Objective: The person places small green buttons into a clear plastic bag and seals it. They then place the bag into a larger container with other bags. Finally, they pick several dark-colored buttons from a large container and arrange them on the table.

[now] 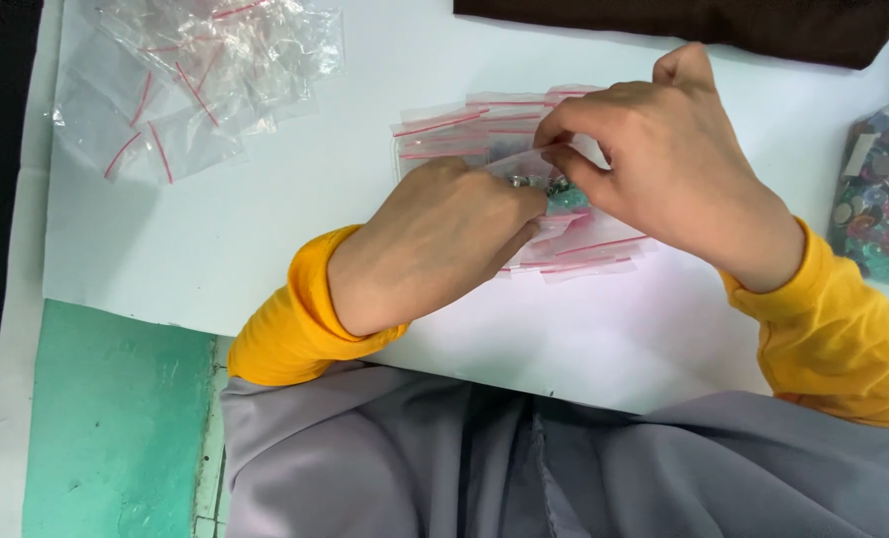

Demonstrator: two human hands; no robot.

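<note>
Basically: both hands pinching one little zip bag mid-desk

Head view, looking straight down. Left hand [435,234] has its fingers curled onto a small clear bag [536,179] with a red zip strip, and the right hand [664,159] pinches the same bag from the other side, fingertips [564,159] closed on its top edge. Something small and greenish sits inside. The bag is held just above a stack of similar bags [524,125] near the middle of the white desk [265,219]. A loose pile of empty bags [195,80] lies toward the far left corner. A clear tub of colourful bits [878,194] sits at the right edge, and dark cloth [684,20] runs along the far edge.
</note>
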